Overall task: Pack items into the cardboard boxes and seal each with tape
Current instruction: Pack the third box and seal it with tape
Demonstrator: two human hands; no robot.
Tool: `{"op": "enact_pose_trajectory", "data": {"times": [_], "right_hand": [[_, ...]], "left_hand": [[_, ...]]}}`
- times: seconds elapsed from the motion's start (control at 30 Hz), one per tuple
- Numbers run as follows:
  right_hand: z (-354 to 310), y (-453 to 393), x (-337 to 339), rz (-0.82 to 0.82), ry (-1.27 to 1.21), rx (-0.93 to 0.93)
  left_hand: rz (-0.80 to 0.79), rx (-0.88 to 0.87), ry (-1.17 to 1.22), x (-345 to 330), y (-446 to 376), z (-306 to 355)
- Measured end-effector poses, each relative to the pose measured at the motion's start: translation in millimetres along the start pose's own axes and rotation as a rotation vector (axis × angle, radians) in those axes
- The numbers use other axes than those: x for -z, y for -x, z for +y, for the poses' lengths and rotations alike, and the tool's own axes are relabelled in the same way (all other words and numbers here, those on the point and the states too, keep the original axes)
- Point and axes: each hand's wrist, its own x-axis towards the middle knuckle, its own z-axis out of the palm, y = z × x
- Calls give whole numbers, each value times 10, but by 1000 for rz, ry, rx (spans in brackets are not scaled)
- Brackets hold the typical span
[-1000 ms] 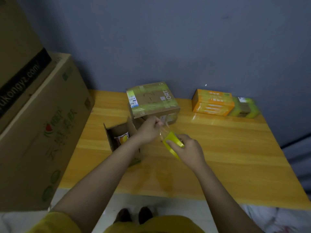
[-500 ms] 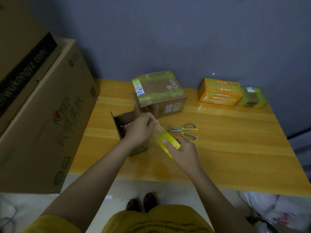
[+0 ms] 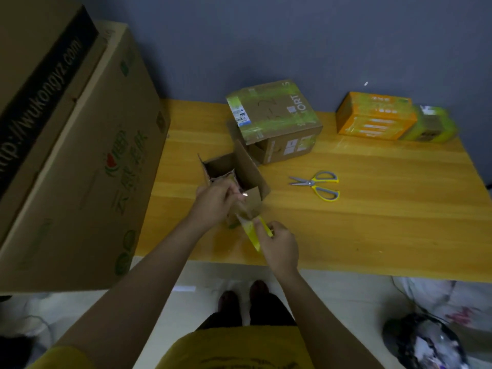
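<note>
A yellow short-sleeved shirt (dark print across the front), dark trousers, dark shoes.

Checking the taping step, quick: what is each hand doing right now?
Left hand: pinches the pulled-out tape end.
Right hand: grips the tape roll.

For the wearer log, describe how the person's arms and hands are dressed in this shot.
Both forearms are bare from wrist to above the elbow. The left hand and right hand wear no gloves; no rings, watch or bracelet can be made out in the dim light. A mustard-yellow short sleeve shows at the left shoulder, matching the yellow shirt front with dark printed lettering.
</note>
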Motion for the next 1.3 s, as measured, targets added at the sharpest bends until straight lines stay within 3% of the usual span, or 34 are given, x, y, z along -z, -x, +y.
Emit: {"op": "enact_pose_trajectory", "data": {"times": [0.27, 0.53, 0.7, 0.8, 0.87, 1.03, 1.17, 1.3], "right_hand": [[300, 61, -148, 31, -2, -84], [446, 32, -91, 30, -61, 37], [406, -24, -15, 56, -170, 28], [446, -86, 105, 62, -139, 27], [503, -137, 217, 115, -107, 40], [663, -389, 385, 274, 85, 145], [828, -723, 324, 338, 360, 453], [962, -881, 133, 279, 527, 444]], "left_hand": [[41, -236, -215, -150, 217, -106], [139, -246, -310, -317, 256, -143], [194, -147, -227, -314, 165, -121], [255, 22, -117, -222, 41, -111], [203, 100, -133, -134, -77, -106], [-166, 124, -320, -61, -297, 24], [-229, 85, -386, -109, -330, 83], [-262, 68, -438, -171, -361, 56]]}}
